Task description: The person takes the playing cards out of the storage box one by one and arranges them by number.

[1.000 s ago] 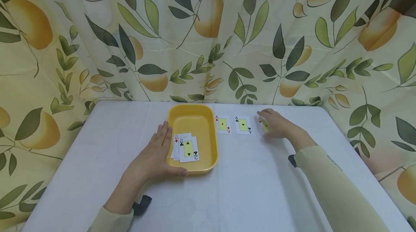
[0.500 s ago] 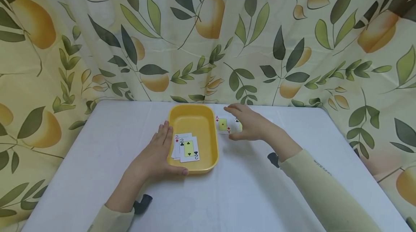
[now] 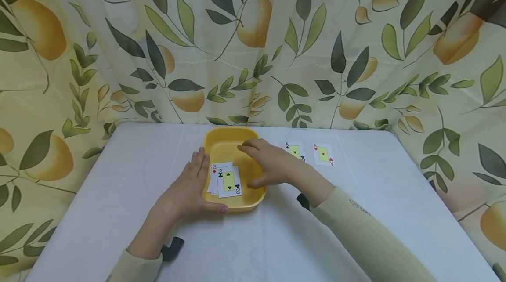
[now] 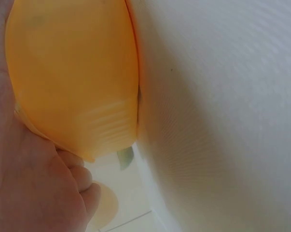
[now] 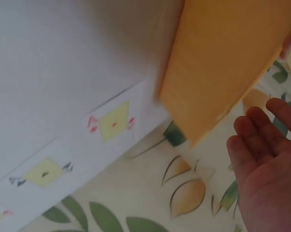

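Observation:
A yellow plastic tray [image 3: 233, 206] stands on the table, with a two of clubs [image 3: 229, 181] on top of a two of diamonds [image 3: 214, 181] and another card edge inside. Along the tray's left side lies my left hand [image 3: 185, 189], fingers straight, thumb at the near rim. Over the tray's right rim reaches my right hand [image 3: 272, 163], fingers loosely spread and holding nothing. Partly behind that arm is an ace of clubs [image 3: 294, 150]; an ace of hearts [image 3: 323, 154] lies to its right. An ace of diamonds [image 5: 115, 123] shows in the right wrist view, hidden from the head view.
A white cloth [image 3: 221, 247] covers the table. Behind its far edge hangs a curtain [image 3: 253, 75] printed with fruit and leaves. Dark straps [image 3: 172, 249] sit at both wrists.
My right hand has moved left from the ace of hearts, past the other aces, to above the tray. The ace of hearts is uncovered now. My left hand and the tray stay in place.

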The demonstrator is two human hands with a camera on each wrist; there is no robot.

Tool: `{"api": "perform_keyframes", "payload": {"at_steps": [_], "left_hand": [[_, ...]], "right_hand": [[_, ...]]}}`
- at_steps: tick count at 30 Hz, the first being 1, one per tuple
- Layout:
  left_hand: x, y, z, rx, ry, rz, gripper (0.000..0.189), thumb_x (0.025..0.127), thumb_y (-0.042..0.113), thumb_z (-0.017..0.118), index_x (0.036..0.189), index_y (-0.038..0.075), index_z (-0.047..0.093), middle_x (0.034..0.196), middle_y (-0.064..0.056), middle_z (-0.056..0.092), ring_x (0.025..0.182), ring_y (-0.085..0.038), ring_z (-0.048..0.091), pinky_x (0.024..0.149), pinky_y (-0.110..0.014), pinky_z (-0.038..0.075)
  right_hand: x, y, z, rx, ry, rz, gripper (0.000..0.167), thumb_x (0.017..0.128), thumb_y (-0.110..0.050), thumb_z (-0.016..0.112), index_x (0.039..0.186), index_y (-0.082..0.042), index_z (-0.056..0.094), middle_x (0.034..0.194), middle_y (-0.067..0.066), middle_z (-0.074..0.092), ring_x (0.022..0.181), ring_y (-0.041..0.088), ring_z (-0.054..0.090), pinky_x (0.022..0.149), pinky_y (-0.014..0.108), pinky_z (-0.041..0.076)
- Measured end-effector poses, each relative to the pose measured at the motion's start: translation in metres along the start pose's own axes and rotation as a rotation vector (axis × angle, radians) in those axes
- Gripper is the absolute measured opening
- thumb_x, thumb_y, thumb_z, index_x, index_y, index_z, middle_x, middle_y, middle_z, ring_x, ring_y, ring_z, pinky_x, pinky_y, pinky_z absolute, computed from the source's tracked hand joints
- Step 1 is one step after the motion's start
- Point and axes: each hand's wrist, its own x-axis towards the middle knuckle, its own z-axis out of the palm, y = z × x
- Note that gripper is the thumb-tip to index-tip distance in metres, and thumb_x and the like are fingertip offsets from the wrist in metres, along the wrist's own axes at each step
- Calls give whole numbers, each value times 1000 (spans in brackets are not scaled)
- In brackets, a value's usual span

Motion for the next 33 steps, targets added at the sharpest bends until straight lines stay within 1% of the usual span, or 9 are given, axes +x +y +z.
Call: {"api": "perform_keyframes", "payload": {"at_steps": [3,9,13,17,21,25,28,33], "left_hand": [[0,0,0,3,3,6,150,55,91,67,160,3,5,168,-11,-9,155,-29,-5,125,-47,13],[1,-1,1,2,6,20,148,57,90,67,159,3,5,168,-10,-10,155,-28,-6,125,-47,13],[1,-1,1,-1,4,23,147,58,89,68,159,3,5,168,-9,-11,155,-28,-6,125,-47,13],[1,-2,1,2,7,34,147,59,87,69,159,2,6,168,-10,-10,155,-29,-6,125,-48,13],[2,-3,1,17,11,38,148,57,89,68,159,2,6,168,-11,-10,155,-29,-6,125,-47,13],[2,-3,0,11,6,36,148,57,89,68,159,2,7,168,-11,-9,155,-29,-5,125,-47,13],[1,-2,0,4,6,31,147,57,87,71,159,2,8,168,-11,-9,155,-29,-5,125,-47,13],[0,-1,-2,6,9,25,146,58,85,72,159,2,9,168,-12,-8,155,-29,-5,125,-47,14]], "right_hand": [[7,-8,7,6,-23,-24,94,74,-46,83,153,-18,41,154,2,41,140,21,40,113,41,41],[19,-18,19,-46,-74,-61,96,73,-50,84,153,-18,42,148,-1,44,135,17,42,112,35,43],[24,-23,27,-68,-102,-89,96,73,-50,85,152,-16,43,144,0,47,130,17,45,111,33,44],[30,-28,34,-112,-112,-108,93,74,-48,84,151,-13,44,142,2,49,128,18,46,112,32,42],[37,-31,38,-156,-122,-103,93,74,-50,83,150,-13,45,143,4,50,128,20,47,113,33,42],[41,-32,42,-180,-146,-84,94,73,-55,83,150,-15,45,142,4,51,126,20,49,111,33,44],[43,-32,45,-175,-157,-69,93,73,-53,83,150,-16,46,142,5,51,124,20,49,111,34,44],[47,-32,46,-161,-151,-46,93,72,-49,86,149,-16,47,140,5,52,120,20,50,109,34,46]]}}
